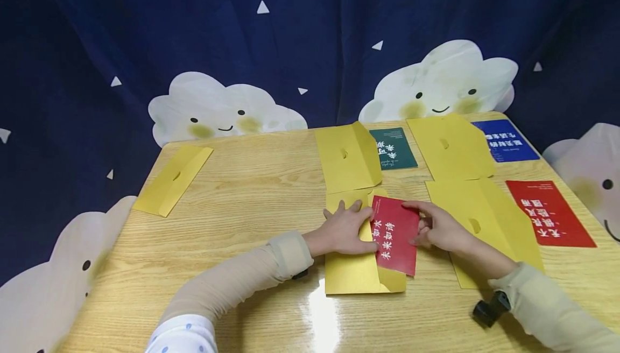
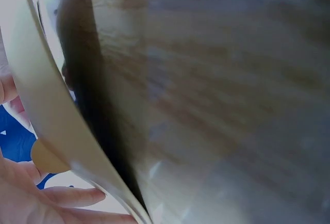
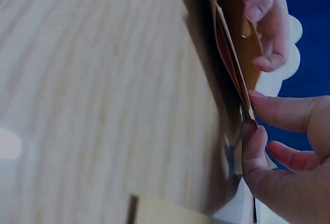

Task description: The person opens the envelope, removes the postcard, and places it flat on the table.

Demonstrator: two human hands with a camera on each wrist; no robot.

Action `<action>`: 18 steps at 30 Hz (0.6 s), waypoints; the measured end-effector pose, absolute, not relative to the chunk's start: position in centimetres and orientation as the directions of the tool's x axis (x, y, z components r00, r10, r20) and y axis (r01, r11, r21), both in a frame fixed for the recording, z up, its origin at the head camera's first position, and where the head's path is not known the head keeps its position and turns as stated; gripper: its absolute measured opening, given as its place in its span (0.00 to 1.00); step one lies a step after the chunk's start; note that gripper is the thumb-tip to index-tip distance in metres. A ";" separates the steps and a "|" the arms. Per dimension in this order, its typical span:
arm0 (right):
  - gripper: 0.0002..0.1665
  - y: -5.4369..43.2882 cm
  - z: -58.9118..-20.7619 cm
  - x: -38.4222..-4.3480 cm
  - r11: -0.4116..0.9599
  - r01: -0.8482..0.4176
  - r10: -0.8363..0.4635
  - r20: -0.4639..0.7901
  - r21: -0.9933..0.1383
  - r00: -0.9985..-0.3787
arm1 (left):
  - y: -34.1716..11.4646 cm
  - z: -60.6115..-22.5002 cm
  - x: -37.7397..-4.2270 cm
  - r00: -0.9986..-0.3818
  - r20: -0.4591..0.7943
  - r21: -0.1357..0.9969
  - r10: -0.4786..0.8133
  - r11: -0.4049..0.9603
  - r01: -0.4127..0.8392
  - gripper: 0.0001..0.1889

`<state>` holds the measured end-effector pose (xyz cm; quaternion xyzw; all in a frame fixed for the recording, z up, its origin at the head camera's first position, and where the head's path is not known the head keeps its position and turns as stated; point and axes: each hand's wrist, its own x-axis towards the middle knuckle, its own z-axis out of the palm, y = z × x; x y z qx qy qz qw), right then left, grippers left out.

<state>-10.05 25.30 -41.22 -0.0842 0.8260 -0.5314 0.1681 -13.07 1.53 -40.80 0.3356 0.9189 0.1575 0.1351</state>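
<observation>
A pink-red card with white characters lies partly within the mouth of a yellow envelope at the front middle of the table. My left hand holds that envelope from above, its thumb and a finger at the mouth's edge. At the card's right edge, my right hand pinches it between thumb and fingers. The right wrist view shows the card's edge between the spread envelope sides, with the left thumb on one side. In the left wrist view the envelope stands slightly off the table.
More yellow envelopes lie behind, at back right, at right and at far left. A green card, a blue card and a red card lie beside envelopes. A dark blue curtain hangs behind the table.
</observation>
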 end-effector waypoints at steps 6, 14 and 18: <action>0.38 26.4 -40.6 -10.2 0.337 0.165 -0.294 -0.270 -0.927 -0.917 | 1.6 -40.6 -12.9 -0.735 -0.176 0.373 0.655 0.735 0.566 0.24; 0.29 27.8 -40.5 -10.4 0.324 0.088 -0.312 -0.195 -0.942 -0.930 | 1.4 -40.4 -12.4 -0.716 -0.218 0.243 0.663 0.747 0.619 0.27; 0.29 28.3 -40.5 -10.5 0.333 0.102 -0.303 -0.209 -0.937 -0.930 | 1.1 -40.5 -12.1 -0.714 -0.242 0.157 0.657 0.752 0.640 0.30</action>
